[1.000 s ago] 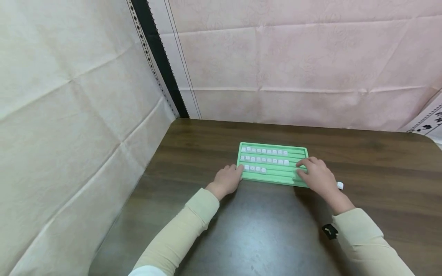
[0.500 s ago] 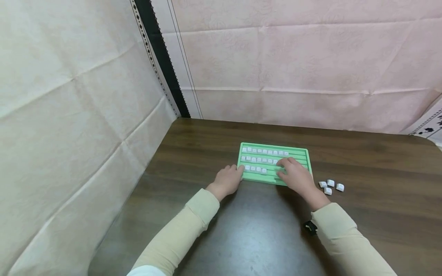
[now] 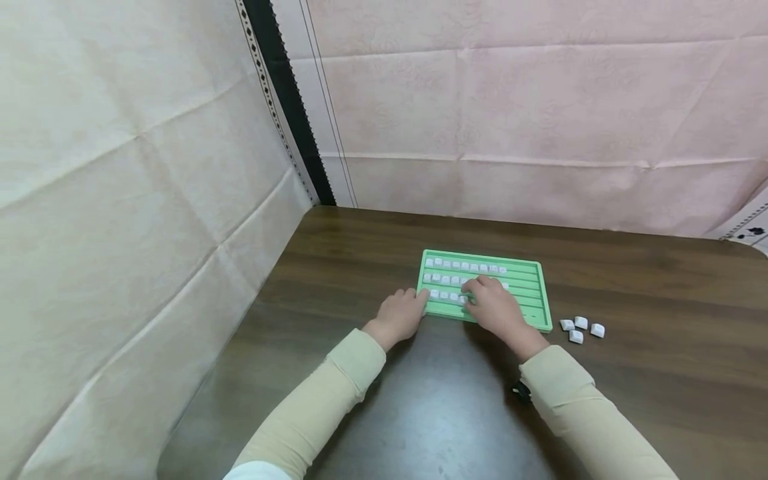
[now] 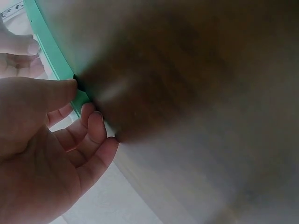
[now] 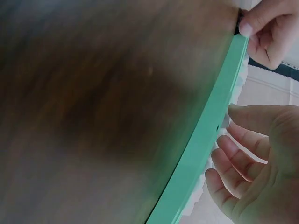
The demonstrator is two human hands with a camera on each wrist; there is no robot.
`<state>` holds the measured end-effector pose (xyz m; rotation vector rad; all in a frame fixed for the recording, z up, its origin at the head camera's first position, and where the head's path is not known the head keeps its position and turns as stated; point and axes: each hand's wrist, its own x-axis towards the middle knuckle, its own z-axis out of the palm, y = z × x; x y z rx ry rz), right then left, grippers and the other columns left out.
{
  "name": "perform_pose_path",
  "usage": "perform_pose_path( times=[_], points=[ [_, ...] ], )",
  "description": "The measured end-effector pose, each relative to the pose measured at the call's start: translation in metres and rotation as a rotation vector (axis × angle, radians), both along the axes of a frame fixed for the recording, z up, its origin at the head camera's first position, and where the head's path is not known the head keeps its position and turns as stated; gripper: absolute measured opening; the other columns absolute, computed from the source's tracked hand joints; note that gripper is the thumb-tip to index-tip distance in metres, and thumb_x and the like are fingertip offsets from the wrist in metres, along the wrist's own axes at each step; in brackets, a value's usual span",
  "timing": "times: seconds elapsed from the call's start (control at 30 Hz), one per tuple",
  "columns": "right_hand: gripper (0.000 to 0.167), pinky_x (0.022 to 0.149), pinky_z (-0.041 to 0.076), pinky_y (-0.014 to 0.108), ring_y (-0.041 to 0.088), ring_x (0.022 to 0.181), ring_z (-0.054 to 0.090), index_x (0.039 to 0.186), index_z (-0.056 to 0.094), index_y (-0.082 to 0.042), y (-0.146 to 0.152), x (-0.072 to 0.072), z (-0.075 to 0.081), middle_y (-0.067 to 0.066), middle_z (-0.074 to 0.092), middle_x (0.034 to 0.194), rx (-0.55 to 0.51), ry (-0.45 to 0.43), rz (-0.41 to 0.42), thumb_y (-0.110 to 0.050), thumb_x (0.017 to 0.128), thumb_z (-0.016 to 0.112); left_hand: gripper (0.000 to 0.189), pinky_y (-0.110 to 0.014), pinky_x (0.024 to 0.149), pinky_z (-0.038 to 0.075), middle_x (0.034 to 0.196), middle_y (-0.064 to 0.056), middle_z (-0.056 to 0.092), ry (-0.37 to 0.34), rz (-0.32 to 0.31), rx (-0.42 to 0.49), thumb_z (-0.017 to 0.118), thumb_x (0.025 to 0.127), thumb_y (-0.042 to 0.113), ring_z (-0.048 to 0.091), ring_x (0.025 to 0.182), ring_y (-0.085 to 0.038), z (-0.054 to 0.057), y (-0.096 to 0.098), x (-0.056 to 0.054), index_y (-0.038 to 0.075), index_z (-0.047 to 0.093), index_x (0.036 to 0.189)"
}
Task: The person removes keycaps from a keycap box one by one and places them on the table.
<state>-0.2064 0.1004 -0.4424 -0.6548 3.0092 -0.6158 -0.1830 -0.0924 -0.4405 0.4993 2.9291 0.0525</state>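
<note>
A shallow green tray (image 3: 528, 293) with ridged rows lies on the table, bearing several small white keycap-like blocks (image 3: 465, 266) in three rows. My left hand (image 3: 401, 315) grips its near left corner; in the left wrist view the thumb (image 4: 63, 93) lies on the green edge. My right hand (image 3: 497, 308) is over the nearest row, at the right end of the blocks there. In the right wrist view its thumb and index finger come together over the tray's edge around a small pale block (image 5: 226, 122), mostly hidden. The other fingers (image 5: 233, 163) are loosely bent.
Several loose white blocks (image 3: 576, 337) lie on the brown table (image 3: 660, 320) just right of the tray. Pale cloth (image 3: 540, 100) hangs behind the table and along its left side. A dark object (image 3: 521, 391) sits at the right cuff.
My right hand has moved left across the tray from its right end to the end of the nearest row, uncovering the loose blocks. The left hand keeps its grip on the corner.
</note>
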Motion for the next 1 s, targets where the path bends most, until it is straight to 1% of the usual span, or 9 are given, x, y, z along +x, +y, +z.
perform_pose_path(
  times=[0.1,0.23,0.57,0.83,1.0],
  points=[
    [0.022,0.077,0.048,0.046,0.032,0.097,0.054,0.104,0.063,-0.003,-0.0033,0.0,-0.0027,0.014,0.06,0.102,0.016,0.026,0.006,-0.013,0.085,0.062,0.019,-0.029,0.065,0.044,0.099,-0.006,0.058,-0.006,0.006,0.004,0.046,0.097,0.024,0.05,0.08,-0.017,-0.0014,0.0012,-0.0004,0.014,0.045,0.113],
    [0.02,0.074,0.049,0.044,0.031,0.091,0.055,0.101,0.064,-0.002,-0.0042,0.0007,-0.0044,0.014,0.06,0.098,0.044,0.048,-0.007,-0.01,0.083,0.063,0.02,-0.03,0.066,0.045,0.099,-0.006,0.058,-0.011,-0.002,0.014,0.046,0.097,0.024,0.052,0.082,-0.018,-0.0025,0.004,-0.0007,0.014,0.045,0.113],
    [0.021,0.075,0.049,0.043,0.03,0.09,0.055,0.103,0.063,-0.001,-0.0069,0.0021,-0.0035,0.016,0.059,0.101,0.051,0.025,-0.009,-0.008,0.083,0.061,0.021,-0.031,0.068,0.046,0.102,-0.006,0.058,-0.032,0.007,0.014,0.045,0.097,0.025,0.053,0.084,-0.019,-0.0007,0.0045,-0.0003,0.014,0.045,0.115],
    [0.02,0.069,0.05,0.042,0.029,0.086,0.056,0.102,0.064,-0.002,-0.0095,0.0004,-0.0018,0.014,0.06,0.096,0.048,0.033,0.0,-0.008,0.083,0.062,0.021,-0.031,0.07,0.045,0.103,-0.006,0.058,-0.03,0.009,0.007,0.046,0.097,0.025,0.052,0.085,-0.018,-0.0002,0.0011,-0.0008,0.015,0.045,0.114],
    [0.019,0.068,0.05,0.042,0.029,0.086,0.057,0.101,0.065,-0.002,-0.0091,-0.0009,-0.0008,0.014,0.061,0.095,0.041,0.036,0.006,-0.007,0.083,0.062,0.021,-0.031,0.069,0.045,0.102,-0.007,0.058,-0.025,0.01,0.02,0.046,0.096,0.025,0.052,0.084,-0.018,-0.0005,-0.0003,-0.0016,0.014,0.045,0.114]
  ],
)
